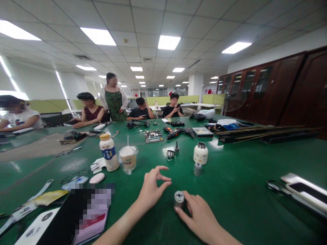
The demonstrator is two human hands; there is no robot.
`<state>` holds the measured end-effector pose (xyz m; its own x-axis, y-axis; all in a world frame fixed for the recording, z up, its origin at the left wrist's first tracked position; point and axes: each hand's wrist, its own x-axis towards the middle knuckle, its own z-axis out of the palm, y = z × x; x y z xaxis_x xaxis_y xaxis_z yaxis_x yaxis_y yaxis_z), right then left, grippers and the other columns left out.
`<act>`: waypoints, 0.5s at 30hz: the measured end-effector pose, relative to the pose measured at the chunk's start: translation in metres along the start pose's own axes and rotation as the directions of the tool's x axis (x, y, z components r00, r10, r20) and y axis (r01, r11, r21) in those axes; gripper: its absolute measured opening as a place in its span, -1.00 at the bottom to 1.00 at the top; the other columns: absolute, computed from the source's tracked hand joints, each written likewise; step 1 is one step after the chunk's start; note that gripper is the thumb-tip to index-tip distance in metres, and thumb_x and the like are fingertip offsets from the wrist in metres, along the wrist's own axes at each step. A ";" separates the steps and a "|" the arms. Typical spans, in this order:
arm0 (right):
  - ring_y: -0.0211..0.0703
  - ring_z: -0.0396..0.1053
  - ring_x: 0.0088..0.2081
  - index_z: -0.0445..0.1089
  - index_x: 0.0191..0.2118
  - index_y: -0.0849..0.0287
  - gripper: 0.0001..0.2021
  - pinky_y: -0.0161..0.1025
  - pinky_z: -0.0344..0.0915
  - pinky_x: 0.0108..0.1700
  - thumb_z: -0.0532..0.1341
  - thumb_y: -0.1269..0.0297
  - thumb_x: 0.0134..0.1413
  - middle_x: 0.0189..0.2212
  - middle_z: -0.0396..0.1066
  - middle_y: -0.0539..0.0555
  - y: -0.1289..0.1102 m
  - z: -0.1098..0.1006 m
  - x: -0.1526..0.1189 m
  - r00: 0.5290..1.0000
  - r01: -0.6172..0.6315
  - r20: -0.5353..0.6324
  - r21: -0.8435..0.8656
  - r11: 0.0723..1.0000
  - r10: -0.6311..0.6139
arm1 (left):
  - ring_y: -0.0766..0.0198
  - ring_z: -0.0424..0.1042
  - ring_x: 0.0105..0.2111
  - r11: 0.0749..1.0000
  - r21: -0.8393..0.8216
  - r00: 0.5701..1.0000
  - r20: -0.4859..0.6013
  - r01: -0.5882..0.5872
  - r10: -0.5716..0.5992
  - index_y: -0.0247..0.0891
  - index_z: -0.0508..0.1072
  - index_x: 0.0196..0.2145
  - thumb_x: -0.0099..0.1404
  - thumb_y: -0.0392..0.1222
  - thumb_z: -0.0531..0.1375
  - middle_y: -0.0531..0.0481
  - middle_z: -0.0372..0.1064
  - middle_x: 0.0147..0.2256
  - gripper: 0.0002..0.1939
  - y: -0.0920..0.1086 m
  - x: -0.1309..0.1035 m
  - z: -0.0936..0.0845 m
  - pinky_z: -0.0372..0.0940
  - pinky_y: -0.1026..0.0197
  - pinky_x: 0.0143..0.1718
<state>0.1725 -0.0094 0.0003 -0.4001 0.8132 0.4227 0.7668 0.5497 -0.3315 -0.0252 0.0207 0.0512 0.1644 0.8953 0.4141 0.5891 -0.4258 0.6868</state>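
Grey cylinder (179, 200) within right grip (182, 206).

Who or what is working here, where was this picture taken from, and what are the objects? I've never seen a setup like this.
There is no robot: these are a person's two bare hands, in one picture from a camera worn on the head, looking forward and down. The right hand holds a small metal cylinder by its side. The left hand is raised, empty, thumb and fingers apart. On the green table are a similar cylinder, a white jar, a bottle, a cup with a straw, a circuit board and drill-like tools. Other people are beyond.
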 end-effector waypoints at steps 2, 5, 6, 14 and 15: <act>-0.15 0.32 -0.48 0.30 -0.18 0.09 -0.83 -0.29 0.11 -0.40 0.18 0.15 0.17 -0.55 0.34 -0.08 0.000 0.000 0.000 1.000 0.005 -0.005 0.004 1.000 -0.005 | 0.02 0.44 -0.11 1.000 0.016 0.999 0.028 0.021 -0.021 -0.09 0.31 -0.06 0.14 -0.30 0.29 0.08 0.60 -0.32 -0.58 -0.015 0.000 0.001 0.05 -0.06 0.01; -0.16 0.32 -0.49 0.30 -0.17 0.09 -0.83 -0.29 0.11 -0.40 0.17 0.15 0.17 -0.55 0.35 -0.07 0.000 0.001 0.000 1.000 0.007 -0.007 0.006 1.000 -0.007 | 0.00 0.43 -0.12 0.999 0.023 0.996 0.074 0.038 -0.040 -0.09 0.36 -0.08 0.10 -0.32 0.30 0.08 0.61 -0.33 -0.59 -0.033 -0.003 0.005 0.09 -0.07 -0.03; -0.15 0.32 -0.49 0.30 -0.17 0.10 -0.82 -0.29 0.11 -0.41 0.17 0.15 0.17 -0.55 0.34 -0.07 0.000 0.001 0.000 1.000 0.003 -0.005 0.003 1.000 -0.003 | 0.00 0.42 -0.11 0.999 0.021 0.996 0.083 0.039 -0.040 -0.08 0.37 -0.07 0.10 -0.31 0.31 0.08 0.61 -0.32 -0.57 -0.037 -0.003 0.006 0.09 -0.06 -0.04; -0.14 0.34 -0.47 0.30 -0.19 0.10 -0.84 -0.30 0.10 -0.41 0.18 0.17 0.16 -0.54 0.35 -0.07 -0.001 -0.001 0.001 1.000 -0.003 0.008 -0.003 1.000 0.003 | 0.11 0.44 -0.09 0.998 -0.068 0.999 0.043 -0.013 0.016 -0.08 0.31 -0.01 0.17 -0.15 0.32 0.07 0.59 -0.29 -0.56 -0.011 -0.004 0.009 0.09 0.05 0.04; -0.15 0.34 -0.47 0.30 -0.19 0.10 -0.85 -0.31 0.10 -0.41 0.18 0.17 0.17 -0.54 0.35 -0.07 -0.001 0.000 0.001 1.000 0.003 0.003 0.001 1.000 -0.003 | 0.12 0.44 -0.10 0.996 -0.081 0.999 0.043 -0.028 0.031 -0.07 0.31 -0.01 0.16 -0.14 0.33 0.09 0.59 -0.29 -0.55 -0.003 -0.005 0.010 0.09 0.06 0.04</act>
<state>0.1718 -0.0090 0.0014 -0.4041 0.8119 0.4215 0.7649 0.5526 -0.3311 -0.0200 0.0187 0.0417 0.2168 0.8864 0.4090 0.5181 -0.4596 0.7214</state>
